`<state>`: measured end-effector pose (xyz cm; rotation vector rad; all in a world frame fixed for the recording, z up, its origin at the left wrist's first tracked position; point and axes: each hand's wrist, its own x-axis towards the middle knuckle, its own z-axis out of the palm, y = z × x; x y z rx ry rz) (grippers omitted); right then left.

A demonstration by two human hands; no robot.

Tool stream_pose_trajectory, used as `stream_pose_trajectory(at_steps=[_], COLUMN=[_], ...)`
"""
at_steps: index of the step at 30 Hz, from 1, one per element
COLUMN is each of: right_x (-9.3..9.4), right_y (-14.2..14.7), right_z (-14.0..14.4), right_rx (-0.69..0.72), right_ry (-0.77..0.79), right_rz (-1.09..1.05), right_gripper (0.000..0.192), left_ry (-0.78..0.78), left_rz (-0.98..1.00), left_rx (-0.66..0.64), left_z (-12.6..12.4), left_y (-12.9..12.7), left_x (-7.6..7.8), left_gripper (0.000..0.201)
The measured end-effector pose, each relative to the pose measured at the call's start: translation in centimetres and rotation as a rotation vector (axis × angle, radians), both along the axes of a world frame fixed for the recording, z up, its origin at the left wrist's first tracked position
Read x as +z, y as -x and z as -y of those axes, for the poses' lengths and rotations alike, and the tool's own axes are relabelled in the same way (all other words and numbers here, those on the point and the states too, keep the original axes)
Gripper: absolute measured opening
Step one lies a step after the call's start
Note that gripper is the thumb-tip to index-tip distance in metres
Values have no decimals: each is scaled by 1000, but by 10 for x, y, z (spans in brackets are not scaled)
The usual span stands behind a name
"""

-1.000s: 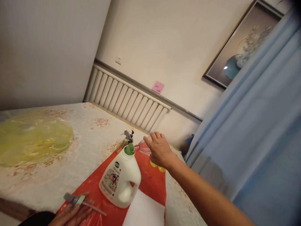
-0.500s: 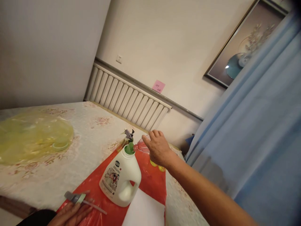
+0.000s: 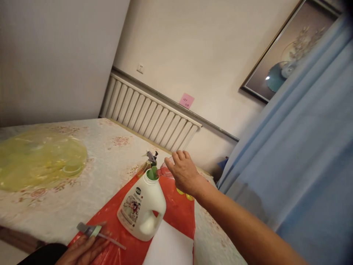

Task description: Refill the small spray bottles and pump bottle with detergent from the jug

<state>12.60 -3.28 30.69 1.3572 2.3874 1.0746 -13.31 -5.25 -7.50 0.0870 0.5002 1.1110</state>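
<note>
My right hand (image 3: 184,175) is wrapped round a see-through bottle (image 3: 166,172) that looks pinkish. The bottle lies tipped over, its neck at the green-lined mouth (image 3: 152,173) of a white detergent jug (image 3: 147,206). The jug stands upright, with a printed label and a side handle. Most of the bottle is hidden behind my fingers. At the lower left, my left hand (image 3: 82,250) is closed on a grey pump head (image 3: 91,230) with a pale green collar and a thin clear dip tube that points right.
Under the jug lies a red sheet (image 3: 176,206), with a white sheet (image 3: 169,244) partly over it. A spray bottle (image 3: 150,158) stands behind the jug. Yellow round things (image 3: 189,197) sit below my right hand. A yellow plastic bag (image 3: 41,158) covers the left of the flowered tablecloth.
Almost nothing differs. My right hand and the bottle have shifted very slightly, with the neck still at the jug's mouth. The left hand keeps the pump head.
</note>
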Motion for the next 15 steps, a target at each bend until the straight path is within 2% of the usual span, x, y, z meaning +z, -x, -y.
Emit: stream_pose_trajectory(at_steps=[2,7,15], right_x=[0,0,0], right_y=[1,6,10], right_z=[0,1,3], right_rx=[2,15,30], right_ry=[3,8,-19], right_rz=[7,37,56], right_gripper=[55,54,49], left_ry=[-1,-17,-65], left_rz=[-4,-33,-81], left_rx=[2,4,-2], left_z=[0,0,3], left_y=[0,-1,-1], left_x=[0,-1,8], left_gripper=[50,32,33])
